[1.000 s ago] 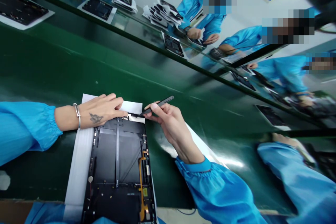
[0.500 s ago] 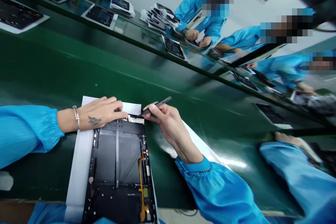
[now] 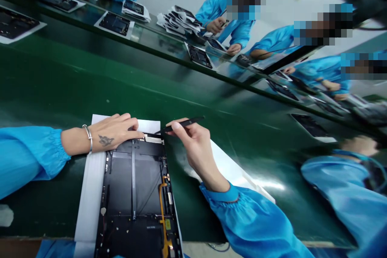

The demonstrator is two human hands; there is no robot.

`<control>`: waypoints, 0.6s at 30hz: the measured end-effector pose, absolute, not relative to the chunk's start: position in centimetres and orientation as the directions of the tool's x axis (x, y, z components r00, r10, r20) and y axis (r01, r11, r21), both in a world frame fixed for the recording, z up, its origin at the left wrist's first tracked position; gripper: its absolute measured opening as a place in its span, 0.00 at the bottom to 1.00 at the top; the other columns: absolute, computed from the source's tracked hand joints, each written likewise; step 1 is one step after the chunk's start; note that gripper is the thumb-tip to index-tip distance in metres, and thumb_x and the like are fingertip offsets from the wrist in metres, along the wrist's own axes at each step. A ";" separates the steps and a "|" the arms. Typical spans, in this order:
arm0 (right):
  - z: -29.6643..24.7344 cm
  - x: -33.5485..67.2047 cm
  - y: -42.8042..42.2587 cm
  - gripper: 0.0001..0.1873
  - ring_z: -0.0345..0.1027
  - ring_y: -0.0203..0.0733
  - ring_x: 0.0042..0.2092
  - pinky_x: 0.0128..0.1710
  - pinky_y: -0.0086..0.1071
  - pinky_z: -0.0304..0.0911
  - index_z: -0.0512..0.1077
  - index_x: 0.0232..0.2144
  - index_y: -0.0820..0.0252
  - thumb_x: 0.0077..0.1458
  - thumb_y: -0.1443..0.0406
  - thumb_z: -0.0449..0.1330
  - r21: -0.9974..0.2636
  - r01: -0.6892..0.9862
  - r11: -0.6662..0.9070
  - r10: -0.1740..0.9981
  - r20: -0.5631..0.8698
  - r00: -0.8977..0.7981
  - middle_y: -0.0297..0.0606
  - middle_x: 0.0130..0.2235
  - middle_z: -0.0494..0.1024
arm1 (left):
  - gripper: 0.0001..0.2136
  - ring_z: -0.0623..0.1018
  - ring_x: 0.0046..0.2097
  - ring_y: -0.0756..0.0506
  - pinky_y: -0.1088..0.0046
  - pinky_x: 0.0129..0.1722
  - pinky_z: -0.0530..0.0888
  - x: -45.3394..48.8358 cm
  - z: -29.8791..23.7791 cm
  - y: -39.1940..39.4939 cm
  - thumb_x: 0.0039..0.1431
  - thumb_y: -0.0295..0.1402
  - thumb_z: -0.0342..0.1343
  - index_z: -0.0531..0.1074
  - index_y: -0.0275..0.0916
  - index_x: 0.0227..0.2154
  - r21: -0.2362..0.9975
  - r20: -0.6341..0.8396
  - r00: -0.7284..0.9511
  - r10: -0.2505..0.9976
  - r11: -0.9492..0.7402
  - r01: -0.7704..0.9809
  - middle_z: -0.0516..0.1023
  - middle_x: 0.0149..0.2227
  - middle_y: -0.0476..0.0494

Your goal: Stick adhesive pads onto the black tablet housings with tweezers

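Observation:
An opened tablet (image 3: 148, 193) with a black inside and an orange flex cable (image 3: 162, 205) lies before me, its near end cut off by the frame. My left hand (image 3: 113, 132) rests across its far left corner, thumb pressed on the far edge and the fingers apart from it. Black tweezers (image 3: 184, 123) are pinched in my right hand (image 3: 195, 141). Their tip is just beyond the tablet's far edge, by a pale strip (image 3: 153, 140); whether it touches anything I cannot tell.
White sheet (image 3: 87, 197) lies under the tablet, and another white sheet (image 3: 232, 165) is right of it. Beyond the green bench (image 3: 75, 72) runs a line with several opened tablets (image 3: 116, 23) and a paper-layered stack (image 3: 179, 20). Co-workers sit opposite; a neighbour's sleeve (image 3: 332, 185) reaches in from the right.
The tweezers have tilted flatter, and their tip has shifted from the pale strip to just past the tablet's far edge. My left hand keeps its place. The neighbour's hand has moved right.

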State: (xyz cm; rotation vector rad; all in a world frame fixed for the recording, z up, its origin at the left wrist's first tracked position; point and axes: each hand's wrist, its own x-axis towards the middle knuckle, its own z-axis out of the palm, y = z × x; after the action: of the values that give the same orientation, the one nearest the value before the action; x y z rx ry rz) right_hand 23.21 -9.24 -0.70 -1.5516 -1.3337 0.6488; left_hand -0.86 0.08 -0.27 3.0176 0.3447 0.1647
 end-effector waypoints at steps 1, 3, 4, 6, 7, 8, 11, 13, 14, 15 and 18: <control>-0.7 22.9 -9.4 0.18 0.76 0.45 0.36 0.37 0.37 0.69 0.78 0.32 0.58 0.57 0.49 0.62 -0.890 0.448 0.079 0.947 0.208 0.246 0.39 0.33 0.82 | 0.20 0.68 0.41 0.44 0.69 0.35 0.62 -0.9 -0.3 0.1 0.65 0.21 0.46 0.71 0.43 0.56 0.116 0.100 0.969 0.224 -0.970 0.212 0.74 0.47 0.41; -0.6 22.3 -9.5 0.19 0.76 0.45 0.36 0.35 0.35 0.70 0.79 0.32 0.58 0.58 0.49 0.61 -0.875 0.467 0.124 0.955 0.233 0.183 0.39 0.34 0.82 | 0.20 0.69 0.41 0.44 0.69 0.36 0.63 -0.9 -0.5 0.2 0.66 0.21 0.46 0.72 0.42 0.55 0.123 0.114 0.969 0.219 -0.971 0.205 0.75 0.47 0.41; -0.5 22.1 -9.6 0.20 0.76 0.44 0.36 0.34 0.34 0.69 0.79 0.31 0.58 0.59 0.48 0.60 -0.865 0.481 0.141 0.959 0.241 0.153 0.39 0.34 0.82 | 0.19 0.69 0.41 0.44 0.69 0.36 0.63 -0.8 -0.5 0.3 0.66 0.22 0.46 0.72 0.42 0.55 0.125 0.122 0.968 0.218 -0.971 0.203 0.75 0.46 0.41; -0.5 21.7 -9.6 0.21 0.75 0.43 0.34 0.31 0.33 0.69 0.79 0.30 0.58 0.59 0.48 0.60 -0.846 0.508 0.161 0.960 0.253 0.117 0.39 0.34 0.82 | 0.19 0.69 0.40 0.45 0.70 0.36 0.63 -0.8 -0.6 0.3 0.66 0.22 0.46 0.72 0.43 0.55 0.126 0.133 0.967 0.218 -0.971 0.202 0.75 0.46 0.42; -0.5 21.6 -9.6 0.21 0.75 0.43 0.34 0.31 0.33 0.68 0.79 0.30 0.58 0.60 0.48 0.59 -0.838 0.520 0.165 0.960 0.257 0.110 0.40 0.34 0.82 | 0.19 0.69 0.40 0.45 0.70 0.36 0.62 -0.8 -0.6 0.3 0.66 0.23 0.46 0.72 0.43 0.55 0.126 0.136 0.967 0.217 -0.972 0.200 0.75 0.46 0.42; -0.5 21.6 -9.5 0.21 0.75 0.43 0.34 0.31 0.32 0.68 0.79 0.30 0.58 0.60 0.48 0.59 -0.830 0.532 0.167 0.960 0.259 0.104 0.40 0.35 0.82 | 0.18 0.68 0.40 0.45 0.70 0.35 0.62 -0.8 -0.6 0.3 0.66 0.23 0.47 0.73 0.43 0.54 0.127 0.137 0.967 0.216 -0.972 0.199 0.75 0.46 0.42; -0.6 21.7 -9.6 0.20 0.75 0.44 0.37 0.32 0.33 0.68 0.79 0.30 0.58 0.62 0.50 0.58 -0.806 0.561 0.190 0.960 0.272 0.066 0.41 0.36 0.82 | 0.19 0.68 0.40 0.45 0.70 0.36 0.62 -0.8 -0.5 0.3 0.66 0.22 0.47 0.73 0.44 0.55 0.124 0.132 0.968 0.212 -0.973 0.196 0.75 0.46 0.42; -0.6 21.8 -9.7 0.18 0.75 0.45 0.40 0.35 0.35 0.69 0.79 0.32 0.57 0.63 0.52 0.58 -0.781 0.577 0.240 0.952 0.306 0.019 0.42 0.37 0.82 | 0.19 0.68 0.40 0.45 0.70 0.36 0.63 -0.9 -0.5 0.3 0.66 0.22 0.47 0.73 0.43 0.55 0.121 0.129 0.969 0.212 -0.973 0.196 0.74 0.46 0.42; -0.6 21.7 -9.8 0.17 0.75 0.46 0.41 0.37 0.36 0.69 0.79 0.33 0.57 0.63 0.53 0.58 -0.763 0.586 0.273 0.943 0.332 -0.007 0.42 0.37 0.81 | 0.19 0.68 0.40 0.45 0.70 0.36 0.63 -0.9 -0.4 0.3 0.66 0.22 0.47 0.73 0.43 0.55 0.119 0.128 0.969 0.212 -0.973 0.197 0.74 0.47 0.42; -0.6 21.7 -9.9 0.15 0.75 0.46 0.42 0.39 0.37 0.70 0.79 0.34 0.57 0.64 0.55 0.58 -0.741 0.597 0.307 0.932 0.362 -0.030 0.42 0.36 0.81 | 0.19 0.68 0.41 0.45 0.70 0.36 0.63 -0.9 -0.4 0.3 0.66 0.22 0.47 0.73 0.43 0.55 0.117 0.126 0.969 0.213 -0.973 0.198 0.74 0.47 0.41; -0.7 21.4 -10.2 0.11 0.73 0.46 0.41 0.42 0.40 0.69 0.78 0.37 0.56 0.65 0.59 0.58 -0.669 0.623 0.405 0.887 0.452 -0.091 0.41 0.35 0.81 | 0.19 0.68 0.41 0.45 0.70 0.37 0.63 -0.9 -0.4 0.3 0.66 0.23 0.46 0.73 0.44 0.55 0.109 0.117 0.969 0.218 -0.973 0.206 0.74 0.48 0.41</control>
State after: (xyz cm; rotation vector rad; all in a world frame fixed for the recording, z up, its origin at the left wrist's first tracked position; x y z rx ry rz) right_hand 21.43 -10.21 -0.73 -1.3075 -1.8051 0.3884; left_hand -0.88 0.33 -0.40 3.0219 0.3263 0.1954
